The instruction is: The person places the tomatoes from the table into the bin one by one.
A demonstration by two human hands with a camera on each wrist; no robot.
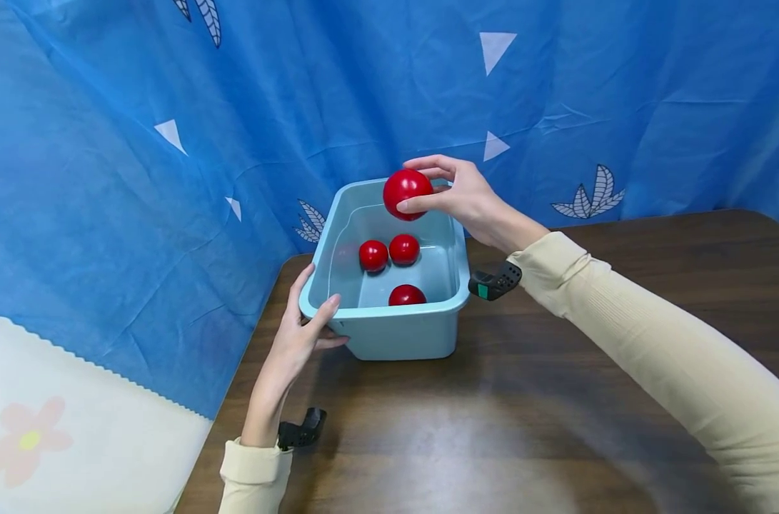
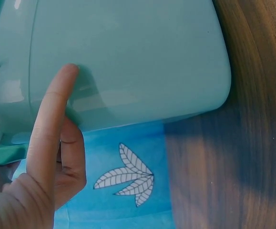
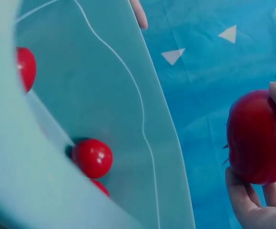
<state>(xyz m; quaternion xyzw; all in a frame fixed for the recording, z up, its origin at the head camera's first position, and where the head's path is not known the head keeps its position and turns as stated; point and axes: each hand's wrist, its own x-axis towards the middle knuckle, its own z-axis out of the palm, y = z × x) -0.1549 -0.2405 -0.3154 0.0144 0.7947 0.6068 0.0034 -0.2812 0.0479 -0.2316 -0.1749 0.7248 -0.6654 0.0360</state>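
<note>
A light blue plastic bin (image 1: pixel 402 335) stands on the table. My left hand (image 1: pixel 294 339) holds its near left corner, with fingers on the rim and against the outer wall. In the left wrist view one finger (image 2: pixel 49 126) lies straight along the bin's wall (image 2: pixel 147 62). Above the bin's far part, my right hand (image 1: pixel 463 196) grips a shiny red ball (image 1: pixel 407 194) between thumb and fingers. That ball (image 3: pixel 259 138) also shows at the right of the right wrist view. Inside the bin lie three more red balls, two side by side (image 1: pixel 373 255) and one near the front wall (image 1: pixel 407 295).
The dark wooden table (image 1: pixel 492 428) extends right and toward me. A blue patterned curtain (image 1: pixel 376 86) hangs close behind the bin and along the left. At lower left is a white cloth with a flower (image 1: pixel 93 400). Each wrist wears a black camera mount (image 1: pixel 495 280).
</note>
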